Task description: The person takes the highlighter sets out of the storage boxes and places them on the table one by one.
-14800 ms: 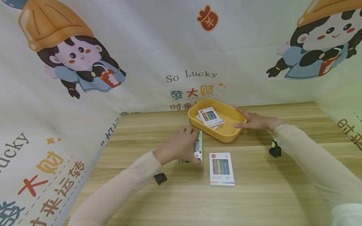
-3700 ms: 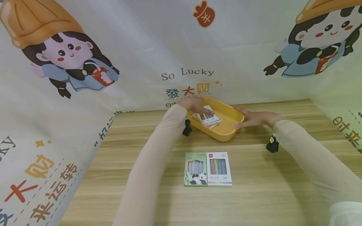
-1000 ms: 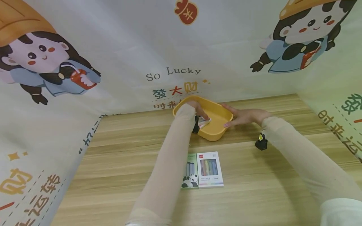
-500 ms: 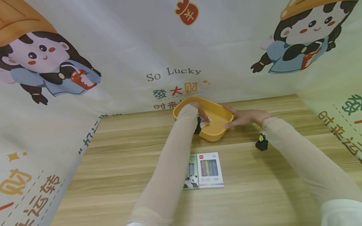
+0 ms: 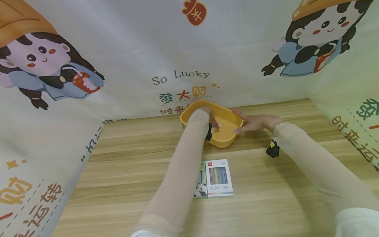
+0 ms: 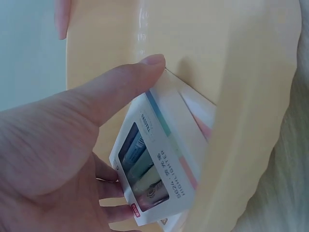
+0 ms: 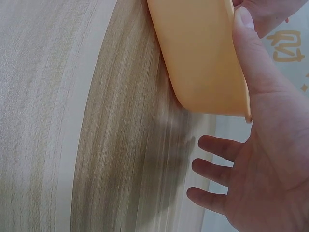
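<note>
My left hand (image 6: 58,159) reached into the yellow tray (image 5: 228,138) at the back of the wooden table (image 5: 124,171), thumb and fingers pinching a white box of highlighters (image 6: 154,164) that lay on at least one more box, whose pale corner (image 6: 200,113) showed beneath. The gripped box sat tilted against the tray's near wall. My right hand (image 5: 254,122) lay open against the tray's right end, thumb on the rim and straight fingers spread on the table beside it, steadying it.

Two more boxes lay flat and touching on the table in front of the tray: a panda-printed box (image 5: 201,187), half hidden by my left sleeve (image 5: 183,171), and a white highlighter box (image 5: 219,177) beside it.

As I judged it, the risks were plain. The grip was only a pinch across the slick box, so it could slide out as it cleared the wall. Its edge might catch the rim and lift or drag the light tray, since my right hand only pressed it. The box underneath could ride up with it. Drawing the arm back low, my sleeve might nudge the lined-up pair out of place.
</note>
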A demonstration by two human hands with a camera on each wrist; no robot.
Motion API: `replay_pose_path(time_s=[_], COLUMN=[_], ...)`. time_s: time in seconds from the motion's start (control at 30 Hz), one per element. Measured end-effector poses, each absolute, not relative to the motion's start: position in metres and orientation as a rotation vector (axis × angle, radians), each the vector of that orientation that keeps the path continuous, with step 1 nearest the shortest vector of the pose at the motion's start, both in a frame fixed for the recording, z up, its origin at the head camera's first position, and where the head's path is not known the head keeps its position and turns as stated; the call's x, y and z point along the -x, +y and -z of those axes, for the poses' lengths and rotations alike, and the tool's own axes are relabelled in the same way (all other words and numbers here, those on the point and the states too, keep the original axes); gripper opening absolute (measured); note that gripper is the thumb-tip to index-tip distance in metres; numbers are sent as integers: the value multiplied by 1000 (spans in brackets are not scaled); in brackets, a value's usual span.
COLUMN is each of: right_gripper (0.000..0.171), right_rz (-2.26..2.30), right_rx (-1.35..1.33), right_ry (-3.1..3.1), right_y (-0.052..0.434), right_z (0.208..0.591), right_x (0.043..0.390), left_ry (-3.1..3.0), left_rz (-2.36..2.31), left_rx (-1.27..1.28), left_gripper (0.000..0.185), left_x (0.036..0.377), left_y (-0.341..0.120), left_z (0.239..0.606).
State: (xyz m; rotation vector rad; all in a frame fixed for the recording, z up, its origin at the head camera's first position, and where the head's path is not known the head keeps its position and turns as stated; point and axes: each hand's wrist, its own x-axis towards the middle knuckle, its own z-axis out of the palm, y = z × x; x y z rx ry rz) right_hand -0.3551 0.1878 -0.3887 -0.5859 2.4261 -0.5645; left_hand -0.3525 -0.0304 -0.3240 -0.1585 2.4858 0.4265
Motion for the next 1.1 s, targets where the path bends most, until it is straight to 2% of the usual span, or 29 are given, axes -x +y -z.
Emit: replay_pose_path(time_s=[0.13, 0.37, 0.67, 0.8, 1.03, 1.1], right_gripper=[108, 106, 108, 107, 103, 102], right_rz=[560, 562, 556, 553, 557, 561], right_rx=[572, 576, 567, 575, 580, 578], right_ry=[2428, 2428, 2433, 2434, 2436, 2435], right_y=[187, 186, 187, 187, 187, 187], right_z=[388, 387, 388, 388, 389, 389], right_x=[355, 354, 356, 356, 355, 354], left_ry=[2511, 2556, 2582, 2612, 2679, 2694], left_rz=[-322, -138, -67, -65, -17, 2], left_rx=[84, 72, 43, 29, 11, 9], left_gripper=[37, 52, 60, 57, 93, 98], left_x=[353, 358, 356, 356, 372, 377], left_y=[-30, -27, -25, -27, -29, -29], left_z=[325, 328, 329, 331, 352, 358])
